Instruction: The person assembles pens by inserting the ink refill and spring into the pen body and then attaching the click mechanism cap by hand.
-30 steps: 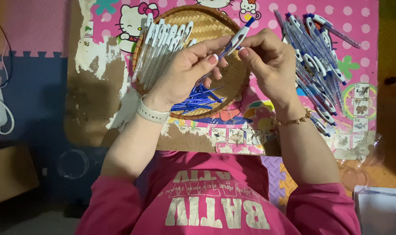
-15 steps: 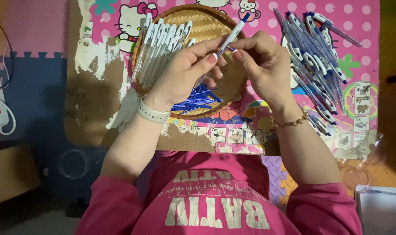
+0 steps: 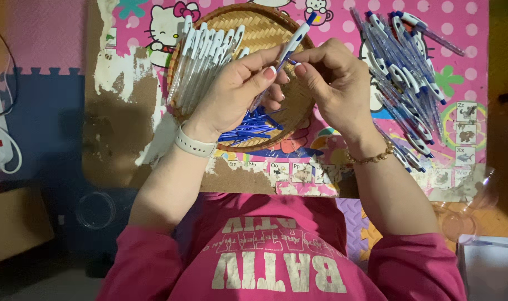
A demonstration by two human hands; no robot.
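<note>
Above the woven basket [image 3: 265,33], her left hand [image 3: 237,92] pinches the light, stiff, smooth-looking pen [image 3: 290,47] mid-barrel, while the right hand [image 3: 335,83] nips its lower end between fingertips.

Over the last second you swung the white-barrelled, blue-capped plastic pen [image 3: 294,42] more upright: its blue end now points up over the far rim of the round woven bamboo tray [image 3: 265,25] instead of leaning out to your right. Your right hand [image 3: 335,83] has closed in on your left hand [image 3: 237,92], and its grip now pinches a thin blue refill [image 3: 292,61] at the pen's lower end.
</note>
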